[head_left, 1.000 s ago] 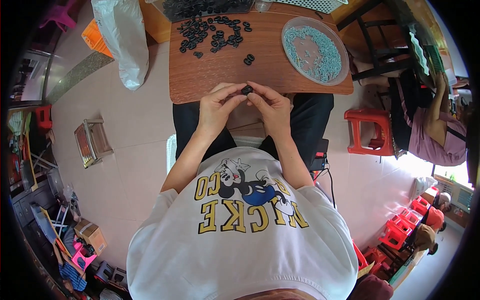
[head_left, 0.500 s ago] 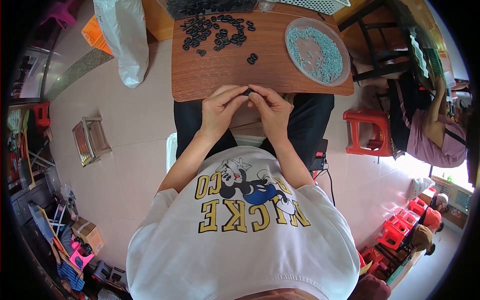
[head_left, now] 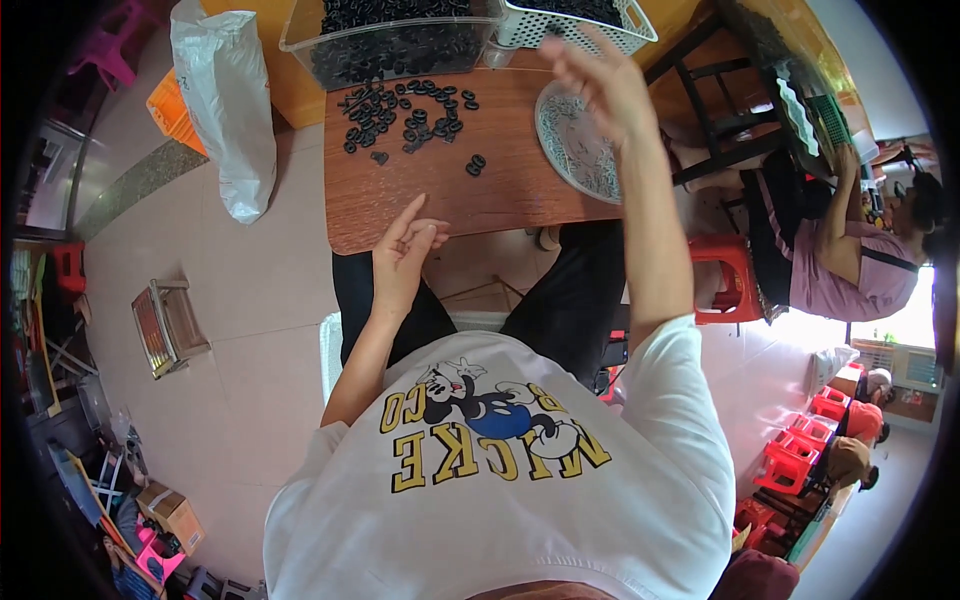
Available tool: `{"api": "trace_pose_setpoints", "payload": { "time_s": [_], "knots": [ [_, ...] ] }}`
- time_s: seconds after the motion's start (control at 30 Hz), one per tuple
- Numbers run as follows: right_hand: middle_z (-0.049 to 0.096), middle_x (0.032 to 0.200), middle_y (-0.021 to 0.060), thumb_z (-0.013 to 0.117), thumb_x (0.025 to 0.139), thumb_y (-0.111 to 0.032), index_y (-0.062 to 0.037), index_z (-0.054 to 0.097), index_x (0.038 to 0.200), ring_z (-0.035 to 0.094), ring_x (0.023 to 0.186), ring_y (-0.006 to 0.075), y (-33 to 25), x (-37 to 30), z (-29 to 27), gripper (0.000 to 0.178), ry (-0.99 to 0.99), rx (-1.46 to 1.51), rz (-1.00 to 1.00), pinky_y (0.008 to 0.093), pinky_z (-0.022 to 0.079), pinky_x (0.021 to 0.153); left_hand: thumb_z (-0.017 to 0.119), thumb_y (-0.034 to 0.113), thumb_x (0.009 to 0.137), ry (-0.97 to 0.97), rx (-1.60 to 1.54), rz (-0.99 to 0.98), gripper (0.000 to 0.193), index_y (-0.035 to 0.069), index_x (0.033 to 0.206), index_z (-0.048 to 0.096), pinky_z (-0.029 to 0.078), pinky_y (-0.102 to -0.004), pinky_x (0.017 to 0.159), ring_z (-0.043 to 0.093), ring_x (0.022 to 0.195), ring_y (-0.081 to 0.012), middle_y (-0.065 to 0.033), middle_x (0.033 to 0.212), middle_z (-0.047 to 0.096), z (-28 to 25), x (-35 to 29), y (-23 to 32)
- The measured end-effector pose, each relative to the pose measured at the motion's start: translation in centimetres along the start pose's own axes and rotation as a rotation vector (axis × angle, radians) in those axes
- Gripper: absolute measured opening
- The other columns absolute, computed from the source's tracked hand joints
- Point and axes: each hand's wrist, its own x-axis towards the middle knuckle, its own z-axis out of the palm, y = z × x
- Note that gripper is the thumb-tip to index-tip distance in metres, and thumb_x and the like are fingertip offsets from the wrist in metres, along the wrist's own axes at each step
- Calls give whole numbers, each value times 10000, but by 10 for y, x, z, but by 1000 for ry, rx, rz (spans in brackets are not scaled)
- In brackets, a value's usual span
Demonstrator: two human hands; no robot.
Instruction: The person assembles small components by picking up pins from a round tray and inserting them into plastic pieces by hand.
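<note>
My left hand [head_left: 402, 262] is over the table's near edge, empty, its fingers stretched and apart. Reaching out on the right, my blurred right hand [head_left: 617, 95] has its fingers spread near the white perforated basket [head_left: 520, 35], above the round clear tray [head_left: 562, 175] of small light-blue pieces. A small dark spot shows by its fingertips; whether it is a loose part I cannot make out. Small black oval parts [head_left: 410, 115] lie scattered on the brown wooden table [head_left: 370, 200], two of them [head_left: 476, 165] apart from the rest. Black pieces also fill the basket.
A clear plastic bin [head_left: 385, 60] of black parts stands at the table's far side, with a small clear cup [head_left: 497, 55] beside it. A white sack [head_left: 225, 110] stands left. At right are a red stool [head_left: 725, 275] and a seated person [head_left: 845, 250].
My hands have parted from holding a small black part together. The right has swung far forward and right; the left has moved left and opened. The view has shifted, showing more of the bins.
</note>
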Motion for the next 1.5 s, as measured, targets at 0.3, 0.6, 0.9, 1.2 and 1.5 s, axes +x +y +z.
{"api": "trace_pose_setpoints", "payload": {
  "time_s": [0.3,0.6,0.9,1.2,1.5],
  "knots": [
    [681,850,63,650,822,-160,-39,701,920,638,759,172,105,-34,43,164,-110,-751,-43,308,490,686,502,84,934,43,14,-66,350,-24,1267,481,489,-242,755,617,830,-136,-117,950,647,-15,-6,-8],
    [604,780,132,676,744,-108,-24,695,835,593,771,300,147,-34,68,125,-79,-1295,-426,391,464,695,517,84,925,93,45,-111,260,-34,1148,580,497,-245,716,626,782,-139,-117,898,658,-19,-8,-8],
    [608,821,133,659,754,-67,-26,695,872,596,758,302,146,-28,56,130,-53,-1147,-342,370,477,697,524,81,922,117,42,-174,237,-43,1110,598,496,-237,666,621,743,-135,-115,872,659,-22,-10,-3],
    [559,783,101,669,736,-94,-55,700,857,567,812,282,147,-16,52,130,-210,-1319,-484,386,463,707,546,63,904,122,52,-134,219,-39,1086,612,481,-224,612,613,713,-128,-114,861,663,-22,4,7],
    [556,805,92,681,718,-123,-57,639,807,559,821,283,140,-8,44,119,-360,-1353,-536,402,445,706,626,69,828,90,582,73,189,-21,990,658,471,-270,628,613,707,-159,-120,801,641,-14,60,24]
  ]
}}
